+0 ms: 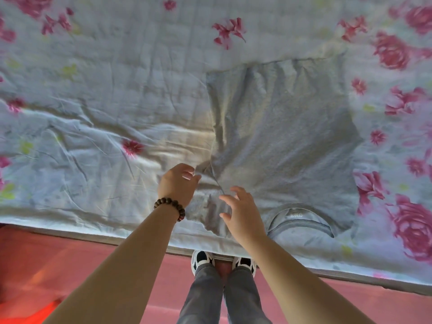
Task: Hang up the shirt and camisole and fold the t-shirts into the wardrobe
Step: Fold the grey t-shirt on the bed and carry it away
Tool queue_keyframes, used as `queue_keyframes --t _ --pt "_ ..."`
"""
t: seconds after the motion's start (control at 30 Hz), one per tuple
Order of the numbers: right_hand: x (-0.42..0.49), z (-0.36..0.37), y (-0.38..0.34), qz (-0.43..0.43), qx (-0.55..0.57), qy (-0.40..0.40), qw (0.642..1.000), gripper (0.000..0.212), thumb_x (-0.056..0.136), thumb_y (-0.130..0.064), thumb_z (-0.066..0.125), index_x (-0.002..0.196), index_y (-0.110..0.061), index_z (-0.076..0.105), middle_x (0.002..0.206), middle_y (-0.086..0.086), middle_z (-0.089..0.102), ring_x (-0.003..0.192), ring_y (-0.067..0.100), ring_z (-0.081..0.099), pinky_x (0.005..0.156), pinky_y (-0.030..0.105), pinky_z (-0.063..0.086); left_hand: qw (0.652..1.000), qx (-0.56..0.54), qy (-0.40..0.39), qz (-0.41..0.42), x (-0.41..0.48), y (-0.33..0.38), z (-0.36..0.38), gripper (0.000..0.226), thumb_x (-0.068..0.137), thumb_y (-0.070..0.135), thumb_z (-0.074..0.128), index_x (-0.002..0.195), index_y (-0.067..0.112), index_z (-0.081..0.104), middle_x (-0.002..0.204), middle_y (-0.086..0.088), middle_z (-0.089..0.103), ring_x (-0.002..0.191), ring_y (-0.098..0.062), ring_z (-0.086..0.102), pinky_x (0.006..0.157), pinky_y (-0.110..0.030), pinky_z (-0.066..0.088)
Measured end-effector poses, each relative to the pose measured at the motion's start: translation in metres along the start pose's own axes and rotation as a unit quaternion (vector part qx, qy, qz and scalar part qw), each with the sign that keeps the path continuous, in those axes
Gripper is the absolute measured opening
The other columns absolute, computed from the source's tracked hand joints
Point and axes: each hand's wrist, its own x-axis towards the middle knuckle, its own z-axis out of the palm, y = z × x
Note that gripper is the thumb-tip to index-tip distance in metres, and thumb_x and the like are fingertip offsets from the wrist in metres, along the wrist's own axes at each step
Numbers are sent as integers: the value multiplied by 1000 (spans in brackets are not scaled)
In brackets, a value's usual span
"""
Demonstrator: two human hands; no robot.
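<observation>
Fingers (190, 173) of one hand (177, 183) pinch one t-shirt (280, 136).

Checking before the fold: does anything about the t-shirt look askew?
Yes: the grey t-shirt lies flat except its sleeve beside the left hand, which is bunched and creased. The right hand hovers open above it.

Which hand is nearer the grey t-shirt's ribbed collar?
Right. The right hand hovers open just left of the grey t-shirt's ribbed collar. The left hand, with the beaded bracelet, is farther left, pinching the grey cotton t-shirt at its sleeve fold.
</observation>
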Motion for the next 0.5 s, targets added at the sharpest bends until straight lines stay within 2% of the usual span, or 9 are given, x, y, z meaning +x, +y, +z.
queue_keyframes --t 0.1,0.27,0.33,0.4,0.43,0.5 --pt "-16 -27 3 23 9 36 999 41 91 -22 61 131 -23 54 146 -2 34 130 15 35 104 25 35 999 -39 -16 18 -18 31 -4 12 83 28 71 92 25 64 83 11 67 79 -4 63 67 -18 48" --pt "-48 -78 22 66 19 82 994 39 90 -19 62 128 -20 57 143 0 38 128 18 38 104 27 37 996 -57 -46 44 -57 79 2 13 81 21 73 93 20 68 84 3 68 79 -9 64 79 -30 55" --pt "-60 -100 35 82 20 98 992 37 89 -18 63 126 -19 59 140 2 41 126 20 40 102 28 37 996 -43 -48 56 -73 97 10 13 81 22 73 93 21 67 81 6 66 75 -6 62 74 -23 52" --pt "-70 -121 52 92 19 112 989 37 88 -17 64 125 -19 60 139 4 43 125 22 42 101 30 38 996 -23 -54 67 -89 115 22 12 83 23 71 95 21 66 80 9 64 74 -3 59 64 -11 43" --pt "-73 -130 62 98 18 115 988 38 88 -17 63 125 -19 59 139 4 42 126 22 42 100 30 39 996 -17 -56 72 -96 124 31 12 84 23 70 95 22 66 81 9 64 73 -2 58 62 -8 39" --pt "-78 -148 87 109 17 116 987 38 88 -16 63 126 -19 59 140 3 41 127 20 41 102 29 40 995 -12 -65 75 -108 141 50 12 84 24 69 95 24 64 82 7 66 74 -2 59 64 -10 42"
